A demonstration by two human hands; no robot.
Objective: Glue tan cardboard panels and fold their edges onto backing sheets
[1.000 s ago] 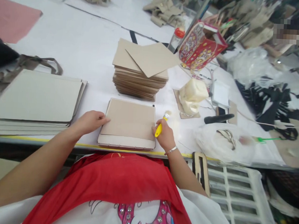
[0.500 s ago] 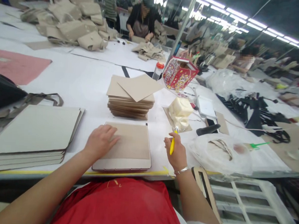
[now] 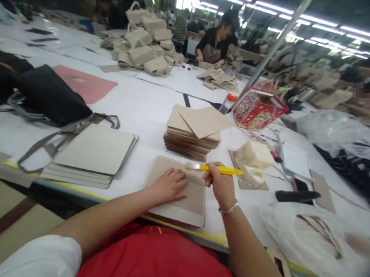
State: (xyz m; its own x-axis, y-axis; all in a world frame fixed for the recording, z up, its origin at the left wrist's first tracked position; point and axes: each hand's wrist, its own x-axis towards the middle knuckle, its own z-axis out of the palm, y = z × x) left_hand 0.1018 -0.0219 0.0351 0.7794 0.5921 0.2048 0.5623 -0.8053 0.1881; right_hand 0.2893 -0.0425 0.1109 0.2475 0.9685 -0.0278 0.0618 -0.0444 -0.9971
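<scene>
My left hand (image 3: 171,186) lies flat on a beige panel (image 3: 194,201) at the table's front edge, fingers spread. In my right hand (image 3: 219,182) is a paintbrush (image 3: 222,170) with a yellow handle, held sideways. Its bristles are over the panel's far edge, close to my left fingertips; whether they touch it I cannot tell. Just behind the panel stands a stack of beige sheets (image 3: 191,145), the top one turned askew. To the right of the brush a cream-coloured glue-like container (image 3: 254,158) sits on a piece of board.
Grey boards (image 3: 91,150) are piled at left, near a black bag (image 3: 53,94). On the right lie a white plastic bag (image 3: 279,226), a black-handled tool (image 3: 296,196) and a red patterned box (image 3: 257,109). A co-worker (image 3: 214,45) works across the table by heaped beige pieces (image 3: 146,45).
The brush has gone from beside the cream container to the panel's far edge, turning from upright to sideways. My left hand has slid further onto the panel. The camera view has swung left.
</scene>
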